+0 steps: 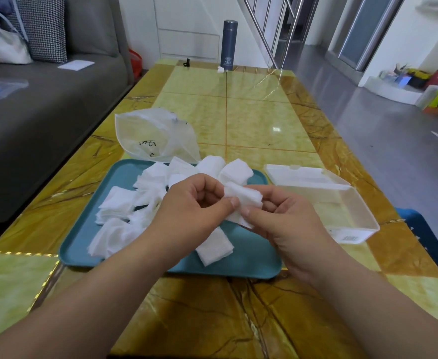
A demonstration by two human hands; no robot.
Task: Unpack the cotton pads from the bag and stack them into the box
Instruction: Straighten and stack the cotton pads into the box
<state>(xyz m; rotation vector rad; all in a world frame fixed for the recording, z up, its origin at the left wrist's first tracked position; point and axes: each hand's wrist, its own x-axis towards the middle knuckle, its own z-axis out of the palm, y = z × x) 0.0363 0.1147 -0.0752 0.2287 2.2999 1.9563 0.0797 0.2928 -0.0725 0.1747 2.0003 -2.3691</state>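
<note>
Both my hands are up over the tray (251,263), working on one small stack (246,200) of white cotton pads. My left hand (197,203) pinches the stack's left end, thumb on the near side, fingers curled round the back. My right hand (282,224) grips the right end the same way, thumb pressed against the pads' lower edge. The stack is held tilted, clear of the tray, between the two hands.

Below and to the left, the rest of the pads (124,211) lie heaped on the teal tray, some in neat little blocks, some slumped over each other. One block (215,247) sits alone near the tray's front, just under my hands.

The bag (155,136), clear plastic with black print, lies crumpled on the table (251,120) at the tray's far left corner, touching its rim.

The box (342,203) stands on the table just right of the tray, pale see-through plastic, its lid (298,172) flipped back flat on the far side. A barcode label shows on its near wall.

At the table's far end a dark flask (229,45) stands upright, a white scrap beside its base. A grey sofa (44,112) runs along the left.
</note>
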